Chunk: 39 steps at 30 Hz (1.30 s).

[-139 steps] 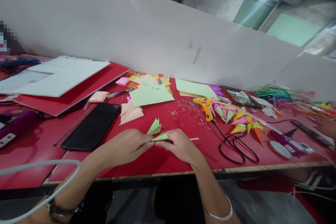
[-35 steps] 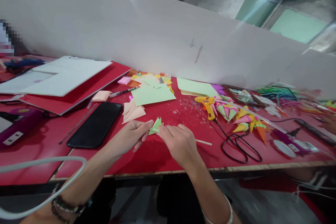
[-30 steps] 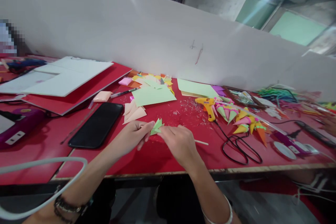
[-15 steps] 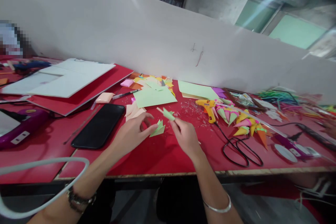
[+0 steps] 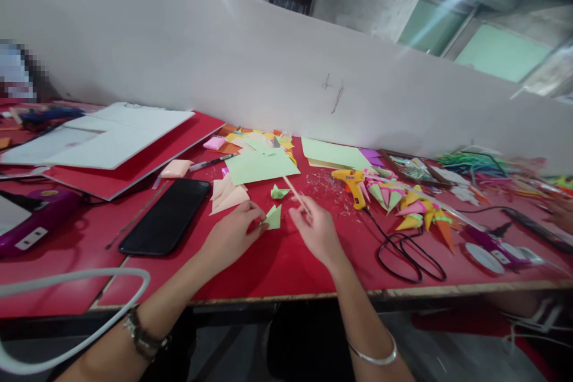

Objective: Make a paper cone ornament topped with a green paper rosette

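My right hand [image 5: 317, 228] is closed around a thin wooden stick [image 5: 293, 191], which points up and to the left. A small curled piece of light green paper [image 5: 280, 192] lies just beyond the hand, left of the stick. My left hand [image 5: 235, 231] pinches the left edge of a pointed light green paper piece [image 5: 274, 217] on the red table; its fingertips partly cover that edge. Folded pale peach paper pieces [image 5: 228, 194] lie behind the left hand. Farther back is a larger light green sheet [image 5: 262, 166].
A black phone [image 5: 165, 218] lies left of my left hand. To the right are a yellow glue gun [image 5: 353, 185] with a looped black cord and several coloured paper cones [image 5: 409, 215]. White boards [image 5: 134, 131] stack at the back left, before a white partition [image 5: 268, 65].
The small green paper that was at the stick in my right hand now lies on the table. My left fingers have closed on the pointed green piece. The right hand has shifted slightly.
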### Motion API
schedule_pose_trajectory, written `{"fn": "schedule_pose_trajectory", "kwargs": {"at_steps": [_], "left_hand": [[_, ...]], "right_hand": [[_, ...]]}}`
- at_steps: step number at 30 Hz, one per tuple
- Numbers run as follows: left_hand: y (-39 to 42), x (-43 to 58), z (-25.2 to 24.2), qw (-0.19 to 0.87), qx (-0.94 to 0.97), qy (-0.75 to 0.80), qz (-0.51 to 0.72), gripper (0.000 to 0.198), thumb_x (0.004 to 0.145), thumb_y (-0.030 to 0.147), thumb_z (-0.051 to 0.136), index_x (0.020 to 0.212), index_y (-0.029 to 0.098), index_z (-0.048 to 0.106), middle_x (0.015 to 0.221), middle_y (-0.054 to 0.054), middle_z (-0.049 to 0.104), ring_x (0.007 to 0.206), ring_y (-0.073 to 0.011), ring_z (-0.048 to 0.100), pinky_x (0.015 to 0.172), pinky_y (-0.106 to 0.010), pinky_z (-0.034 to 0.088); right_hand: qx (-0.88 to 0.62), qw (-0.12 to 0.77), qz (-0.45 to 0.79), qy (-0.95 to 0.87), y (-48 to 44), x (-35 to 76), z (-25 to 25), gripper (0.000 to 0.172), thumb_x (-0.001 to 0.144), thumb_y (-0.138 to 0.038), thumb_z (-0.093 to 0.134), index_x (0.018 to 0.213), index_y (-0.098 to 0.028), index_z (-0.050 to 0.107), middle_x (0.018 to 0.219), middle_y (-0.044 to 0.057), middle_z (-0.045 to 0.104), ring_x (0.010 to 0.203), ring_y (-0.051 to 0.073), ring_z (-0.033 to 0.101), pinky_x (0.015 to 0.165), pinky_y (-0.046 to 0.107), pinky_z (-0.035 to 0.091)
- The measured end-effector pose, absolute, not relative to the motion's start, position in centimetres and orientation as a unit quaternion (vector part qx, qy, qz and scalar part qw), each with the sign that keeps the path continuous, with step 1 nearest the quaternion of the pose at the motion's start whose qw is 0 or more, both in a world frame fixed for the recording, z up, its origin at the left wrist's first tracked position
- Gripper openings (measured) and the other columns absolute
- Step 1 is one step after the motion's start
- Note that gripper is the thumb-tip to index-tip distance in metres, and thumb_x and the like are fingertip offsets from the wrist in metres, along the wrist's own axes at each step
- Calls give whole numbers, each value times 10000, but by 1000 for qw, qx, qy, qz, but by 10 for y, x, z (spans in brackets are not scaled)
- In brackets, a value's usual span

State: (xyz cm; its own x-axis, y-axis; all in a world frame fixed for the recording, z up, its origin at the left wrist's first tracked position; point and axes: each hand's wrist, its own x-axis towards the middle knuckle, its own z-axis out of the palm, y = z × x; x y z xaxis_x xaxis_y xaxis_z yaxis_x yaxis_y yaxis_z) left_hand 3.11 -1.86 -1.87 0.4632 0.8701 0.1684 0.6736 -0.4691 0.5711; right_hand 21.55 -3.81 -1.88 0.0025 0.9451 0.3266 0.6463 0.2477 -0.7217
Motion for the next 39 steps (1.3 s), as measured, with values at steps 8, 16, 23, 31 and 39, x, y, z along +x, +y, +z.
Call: {"fn": "schedule_pose_trajectory", "kwargs": {"at_steps": [8, 16, 23, 31, 39], "left_hand": [[-18, 27, -5, 319, 788, 400, 343, 152, 806, 308, 459, 809, 181, 544, 857, -32, 558, 790, -157, 518, 719, -274, 420], [-26, 38, -6, 522, 653, 403, 372, 305, 776, 375, 517, 981, 154, 561, 864, -39, 609, 765, -150, 566, 706, -263, 450], [-24, 32, -2, 401, 661, 496, 396, 272, 769, 407, 515, 676, 153, 547, 573, 29, 511, 546, -103, 474, 519, -205, 365], [-24, 27, 6, 422, 674, 486, 362, 221, 736, 371, 563, 763, 158, 619, 564, 43, 522, 497, -85, 452, 475, -192, 340], [-24, 27, 3, 483, 709, 388, 336, 286, 797, 360, 489, 655, 144, 613, 606, 2, 600, 597, -119, 530, 591, -217, 419]], "right_hand": [[-499, 451, 333, -661, -43, 196, -16, 185, 835, -300, 444, 830, -162, 566, 751, 8, 570, 673, 118, 514, 622, 223, 404], [-472, 496, 379, -622, -46, 186, -12, 188, 848, -305, 421, 873, -169, 548, 831, 38, 613, 759, 143, 566, 660, 235, 445], [-511, 541, 274, -609, -50, 186, -11, 246, 880, -337, 359, 1071, -193, 417, 690, -10, 517, 564, 98, 493, 515, 195, 397], [-514, 368, 254, -732, -55, 188, -7, 413, 896, -319, 338, 1276, -158, 316, 557, -42, 504, 484, 111, 476, 478, 209, 341], [-494, 331, 248, -765, -56, 187, -3, 319, 898, -291, 330, 686, -178, 539, 524, -27, 510, 488, 98, 496, 516, 205, 341]]}}
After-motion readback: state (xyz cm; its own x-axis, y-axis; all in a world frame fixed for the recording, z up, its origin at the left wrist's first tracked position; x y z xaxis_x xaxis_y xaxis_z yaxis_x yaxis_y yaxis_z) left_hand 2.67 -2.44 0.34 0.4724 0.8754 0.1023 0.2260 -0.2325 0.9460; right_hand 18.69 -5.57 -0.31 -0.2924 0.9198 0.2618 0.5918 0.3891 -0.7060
